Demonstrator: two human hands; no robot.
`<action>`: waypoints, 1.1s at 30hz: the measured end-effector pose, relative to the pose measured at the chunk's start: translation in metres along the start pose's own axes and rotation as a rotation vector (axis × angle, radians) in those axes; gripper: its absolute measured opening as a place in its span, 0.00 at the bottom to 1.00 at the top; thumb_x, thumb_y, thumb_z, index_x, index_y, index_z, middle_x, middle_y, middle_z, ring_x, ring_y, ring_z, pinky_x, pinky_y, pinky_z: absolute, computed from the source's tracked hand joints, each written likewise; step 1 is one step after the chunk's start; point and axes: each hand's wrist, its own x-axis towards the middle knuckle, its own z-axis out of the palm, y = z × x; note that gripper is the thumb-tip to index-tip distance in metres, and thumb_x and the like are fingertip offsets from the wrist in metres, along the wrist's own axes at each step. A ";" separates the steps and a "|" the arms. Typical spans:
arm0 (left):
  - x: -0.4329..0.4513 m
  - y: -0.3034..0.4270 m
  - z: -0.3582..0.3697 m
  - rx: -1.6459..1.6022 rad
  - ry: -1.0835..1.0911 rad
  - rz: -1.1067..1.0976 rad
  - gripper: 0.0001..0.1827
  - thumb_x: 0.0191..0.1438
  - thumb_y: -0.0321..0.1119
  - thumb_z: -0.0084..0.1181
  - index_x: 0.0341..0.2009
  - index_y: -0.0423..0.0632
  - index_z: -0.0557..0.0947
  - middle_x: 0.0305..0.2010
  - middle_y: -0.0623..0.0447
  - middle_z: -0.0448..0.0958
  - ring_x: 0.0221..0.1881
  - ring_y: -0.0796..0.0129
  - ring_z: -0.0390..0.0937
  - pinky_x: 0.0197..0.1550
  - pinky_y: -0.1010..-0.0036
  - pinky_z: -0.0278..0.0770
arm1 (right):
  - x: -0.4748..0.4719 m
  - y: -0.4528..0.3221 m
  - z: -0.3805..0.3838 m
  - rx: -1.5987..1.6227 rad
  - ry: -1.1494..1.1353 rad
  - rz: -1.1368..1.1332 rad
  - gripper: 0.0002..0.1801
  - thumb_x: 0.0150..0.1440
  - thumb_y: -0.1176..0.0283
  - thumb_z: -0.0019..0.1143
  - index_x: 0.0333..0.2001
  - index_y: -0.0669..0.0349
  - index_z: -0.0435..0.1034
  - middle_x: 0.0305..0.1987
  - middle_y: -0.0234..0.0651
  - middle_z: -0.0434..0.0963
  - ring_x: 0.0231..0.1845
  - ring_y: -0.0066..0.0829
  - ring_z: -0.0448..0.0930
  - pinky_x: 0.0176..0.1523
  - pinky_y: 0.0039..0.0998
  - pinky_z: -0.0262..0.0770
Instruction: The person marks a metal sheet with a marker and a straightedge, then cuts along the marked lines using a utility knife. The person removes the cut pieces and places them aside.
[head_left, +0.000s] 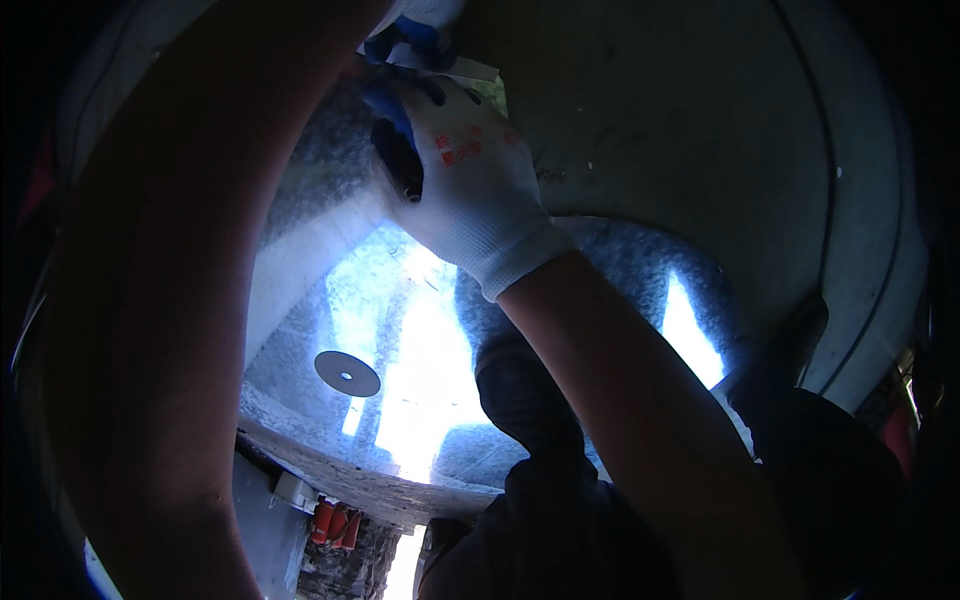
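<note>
At the top edge is my left hand (421, 34), in a white knit glove with blue-coated fingers, partly cut off by the frame. Its fingers touch or lie just above a thin, flat pale strip (472, 69). Just below, my right hand (472, 169) wears a matching glove with red printing on its back. The right fingers curl away from view beside the strip. A dark shape (401, 157) shows between its thumb and fingers; whether it is a held tool is unclear. Both hands are over a shiny grey metal sheet (300, 375).
A thin round abrasive disc (347, 373) with a centre hole lies flat on the sheet, beside bright glare. My shod foot (525, 397) is on the sheet near the right forearm. Beyond the near rim are red objects (334, 523) and a white block (295, 491). Dark floor (675, 135) spreads right.
</note>
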 end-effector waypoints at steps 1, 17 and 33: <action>0.000 0.000 0.000 0.000 0.005 -0.001 0.22 0.50 0.53 0.64 0.41 0.50 0.88 0.41 0.48 0.84 0.43 0.57 0.82 0.48 0.63 0.78 | -0.002 0.000 -0.003 0.010 -0.015 0.015 0.33 0.56 0.52 0.61 0.60 0.57 0.66 0.51 0.46 0.78 0.48 0.42 0.82 0.51 0.41 0.80; -0.003 0.001 0.005 -0.003 0.050 -0.004 0.22 0.50 0.52 0.64 0.42 0.51 0.87 0.43 0.48 0.83 0.45 0.57 0.81 0.48 0.62 0.77 | -0.023 0.016 -0.018 0.147 0.094 0.045 0.29 0.53 0.60 0.67 0.54 0.64 0.68 0.42 0.49 0.80 0.40 0.44 0.84 0.44 0.38 0.84; -0.005 0.000 0.013 -0.008 0.093 -0.005 0.22 0.49 0.52 0.65 0.44 0.52 0.86 0.45 0.48 0.82 0.46 0.56 0.81 0.49 0.62 0.77 | -0.042 0.032 -0.027 0.173 0.243 -0.015 0.29 0.54 0.68 0.67 0.56 0.67 0.66 0.45 0.51 0.79 0.41 0.45 0.84 0.44 0.35 0.84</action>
